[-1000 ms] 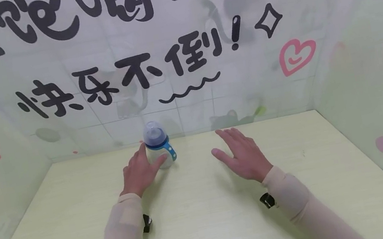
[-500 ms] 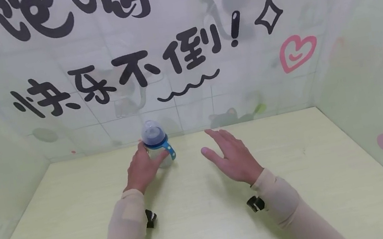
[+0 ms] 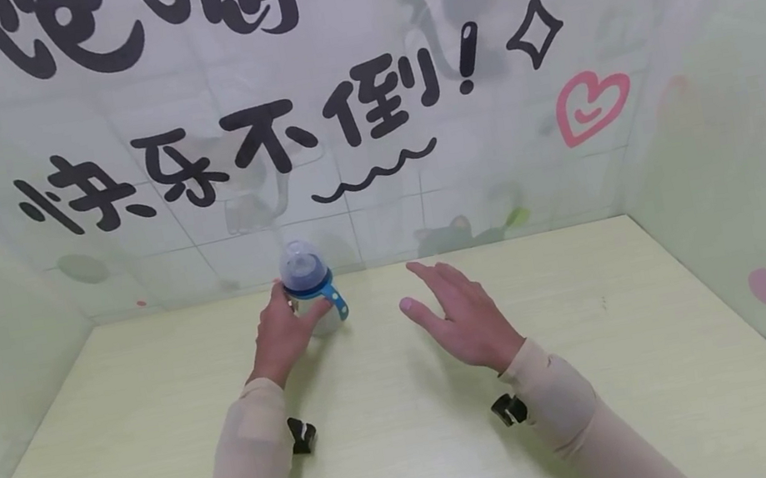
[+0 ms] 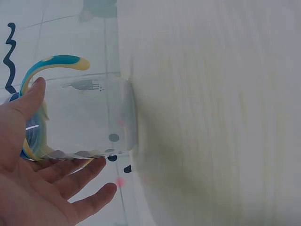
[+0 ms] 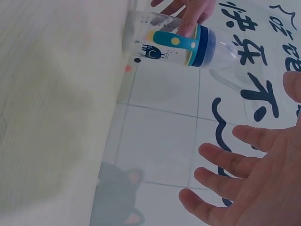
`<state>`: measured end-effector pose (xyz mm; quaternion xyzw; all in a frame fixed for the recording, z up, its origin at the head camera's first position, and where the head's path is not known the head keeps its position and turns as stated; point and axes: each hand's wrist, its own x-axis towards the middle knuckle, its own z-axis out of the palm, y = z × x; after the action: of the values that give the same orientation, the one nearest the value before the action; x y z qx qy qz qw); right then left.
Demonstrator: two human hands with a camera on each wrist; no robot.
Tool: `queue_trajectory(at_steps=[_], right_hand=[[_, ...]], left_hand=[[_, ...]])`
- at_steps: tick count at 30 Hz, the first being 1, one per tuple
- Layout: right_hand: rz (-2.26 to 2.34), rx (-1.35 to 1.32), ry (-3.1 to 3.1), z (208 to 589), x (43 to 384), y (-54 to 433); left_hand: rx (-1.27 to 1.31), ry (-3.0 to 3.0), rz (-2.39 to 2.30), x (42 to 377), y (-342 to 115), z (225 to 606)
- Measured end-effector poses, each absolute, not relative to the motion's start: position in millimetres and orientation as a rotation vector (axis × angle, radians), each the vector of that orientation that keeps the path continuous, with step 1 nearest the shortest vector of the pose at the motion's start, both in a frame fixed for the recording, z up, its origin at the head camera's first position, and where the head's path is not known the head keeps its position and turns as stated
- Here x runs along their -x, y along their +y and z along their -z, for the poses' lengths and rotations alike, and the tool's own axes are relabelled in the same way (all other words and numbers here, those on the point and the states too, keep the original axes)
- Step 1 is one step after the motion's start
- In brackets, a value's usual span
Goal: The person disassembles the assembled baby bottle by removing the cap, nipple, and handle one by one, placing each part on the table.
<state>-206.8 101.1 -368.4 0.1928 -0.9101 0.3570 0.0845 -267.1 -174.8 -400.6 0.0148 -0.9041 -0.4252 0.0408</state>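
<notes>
A clear baby bottle (image 3: 305, 273) with a domed lid and a dotted blue handle (image 3: 338, 301) stands upright toward the back of the table, left of centre. My left hand (image 3: 281, 336) grips it from the left, thumb across the front just under the blue collar. In the left wrist view, the fingers (image 4: 75, 181) lie along the far side of the bottle (image 4: 84, 117), partly hidden by it. To the right, my right hand (image 3: 469, 322) hovers over the table with fingers extended, holding nothing. The right wrist view shows its spread fingers (image 5: 230, 160), apart from the bottle (image 5: 162, 54).
The pale wooden table (image 3: 419, 453) ends at a white back wall (image 3: 389, 229) with black lettering, close behind the bottle. Side walls (image 3: 741, 153) with printed hearts and spots enclose it left and right. A black strap clip (image 3: 302, 436) sits at each wrist.
My left thumb has come in against the bottle's front. The right hand has moved a little left, with its fingers still extended. The bottle stays about where it was.
</notes>
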Motion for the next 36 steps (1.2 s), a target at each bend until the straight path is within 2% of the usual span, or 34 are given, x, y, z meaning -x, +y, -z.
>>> queue_trajectory(at_steps=[17, 36], right_hand=[[-1.025, -0.598, -2.734, 370.7, 208.1, 100.0], [-1.038, -0.613, -2.711, 373.0, 210.3, 98.1]], left_hand=[[0.035, -2.789, 1.406, 256.3, -170.2, 395.5], [0.137, -2.768, 1.472, 239.0, -145.7, 397.4]])
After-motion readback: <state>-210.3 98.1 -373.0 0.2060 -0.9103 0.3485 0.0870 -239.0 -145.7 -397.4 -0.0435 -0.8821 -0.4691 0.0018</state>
